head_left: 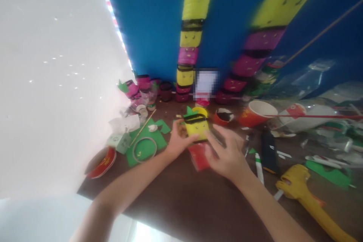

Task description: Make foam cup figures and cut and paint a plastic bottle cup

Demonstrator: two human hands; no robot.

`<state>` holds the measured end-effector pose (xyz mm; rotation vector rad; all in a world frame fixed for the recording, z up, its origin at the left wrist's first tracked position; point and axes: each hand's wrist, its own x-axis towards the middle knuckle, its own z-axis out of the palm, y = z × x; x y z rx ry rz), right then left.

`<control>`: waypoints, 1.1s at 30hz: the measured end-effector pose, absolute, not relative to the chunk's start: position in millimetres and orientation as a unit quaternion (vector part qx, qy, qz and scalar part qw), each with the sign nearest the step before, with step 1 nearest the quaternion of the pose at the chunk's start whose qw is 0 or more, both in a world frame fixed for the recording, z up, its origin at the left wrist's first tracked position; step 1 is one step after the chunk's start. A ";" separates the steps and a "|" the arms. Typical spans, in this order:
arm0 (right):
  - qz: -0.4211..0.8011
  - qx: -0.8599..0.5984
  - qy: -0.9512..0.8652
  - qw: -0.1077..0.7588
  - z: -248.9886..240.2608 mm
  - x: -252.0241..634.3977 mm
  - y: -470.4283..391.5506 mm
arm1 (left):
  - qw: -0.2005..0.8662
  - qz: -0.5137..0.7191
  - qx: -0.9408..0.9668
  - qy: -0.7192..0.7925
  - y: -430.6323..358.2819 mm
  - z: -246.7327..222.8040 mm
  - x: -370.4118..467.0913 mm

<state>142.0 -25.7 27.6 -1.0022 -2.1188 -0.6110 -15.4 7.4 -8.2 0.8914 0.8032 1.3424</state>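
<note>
While left fingers (191,140) grip yellow cup (197,128), right fingers (216,145) spread open by its edge, contact unclear

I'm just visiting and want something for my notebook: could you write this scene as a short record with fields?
Left hand: holding a black-banded yellow face piece
Right hand: fingers extended at the piece's right side; contact hard to tell through blur
Surface: dark brown table
Left of hands: green sheet, red bowl
Right of hands: yellow glue gun
Background: blue wall, with tall yellow-and-pink stacks before it
</note>
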 end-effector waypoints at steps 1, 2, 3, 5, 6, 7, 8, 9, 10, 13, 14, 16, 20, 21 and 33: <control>-0.235 -0.388 -0.819 0.353 27.2 142.2 -26.1 | 0.620 0.584 0.388 0.350 7.4 -8.4 -15.4; -0.231 -0.388 -0.821 0.350 26.9 142.4 -26.3 | 0.619 0.585 0.389 0.351 7.5 -8.7 -15.4; -0.227 -0.388 -0.823 0.346 26.4 142.4 -26.4 | 0.618 0.585 0.389 0.352 7.5 -8.8 -15.4; -0.216 -0.390 -0.829 0.339 25.6 141.9 -26.2 | 0.617 0.586 0.389 0.354 7.3 -8.5 -15.3; -0.211 -0.391 -0.830 0.337 25.2 141.6 -26.0 | 0.617 0.586 0.388 0.354 7.2 -8.1 -15.3; -0.206 -0.392 -0.831 0.336 24.9 141.2 -25.7 | 0.618 0.585 0.387 0.355 7.0 -7.6 -15.4; -0.199 -0.394 -0.832 0.337 24.8 140.9 -25.5 | 0.619 0.585 0.386 0.355 7.0 -7.0 -15.4; -0.191 -0.395 -0.832 0.340 24.8 140.7 -25.5 | 0.620 0.584 0.384 0.355 6.9 -6.5 -15.6; -0.182 -0.396 -0.832 0.344 25.1 140.7 -25.6 | 0.621 0.585 0.381 0.356 7.0 -6.1 -15.7; -0.158 -0.396 -0.829 0.361 27.0 141.1 -26.5 | 0.623 0.586 0.368 0.366 7.6 -5.3 -16.3; -0.155 -0.396 -0.829 0.363 27.6 141.3 -26.9 | 0.624 0.585 0.363 0.369 7.7 -5.1 -16.3; -0.153 -0.396 -0.831 0.358 28.4 141.7 -27.3 | 0.625 0.584 0.361 0.372 7.6 -4.5 -16.2; -0.149 -0.410 -0.834 0.338 25.9 141.3 -26.8 | 0.626 0.583 0.369 0.364 6.1 -1.7 -15.4; -0.145 -0.416 -0.834 0.333 24.9 140.9 -26.6 | 0.628 0.581 0.369 0.363 5.8 -1.2 -15.3; -0.084 -0.423 -0.773 0.466 59.2 165.9 -61.3 | 0.631 0.592 0.341 0.368 12.6 -12.3 -18.2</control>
